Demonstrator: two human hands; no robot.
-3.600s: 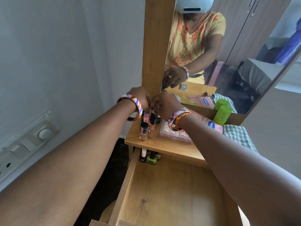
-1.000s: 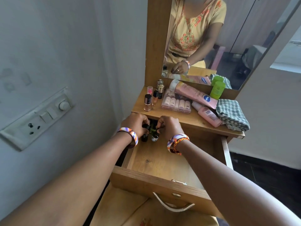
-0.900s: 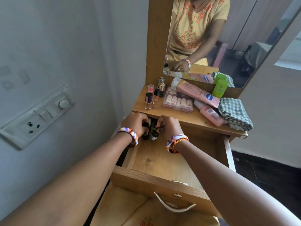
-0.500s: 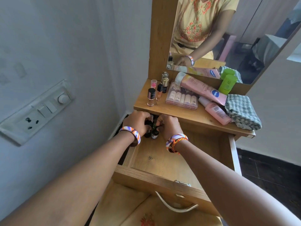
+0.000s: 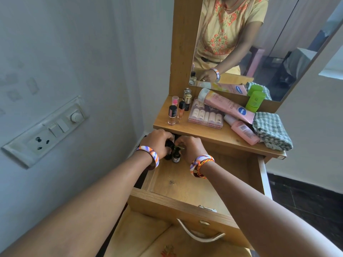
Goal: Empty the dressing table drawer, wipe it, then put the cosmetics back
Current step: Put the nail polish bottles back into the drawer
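Small bottles [image 5: 175, 154] sit at the back-left corner of the drawer [image 5: 185, 182]; 3.6 s ago both hands were up on the tabletop [image 5: 200, 134]. Left hand [image 5: 157, 143] and right hand [image 5: 191, 148], close together, now curl around those bottles. Other cosmetics and cloth [image 5: 271, 130] stay on the tabletop. Likely still emptying; wiping not begun.

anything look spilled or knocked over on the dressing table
No spill or damage shows. The two pink tubes lie on their sides on the table top; the small bottles stand upright.
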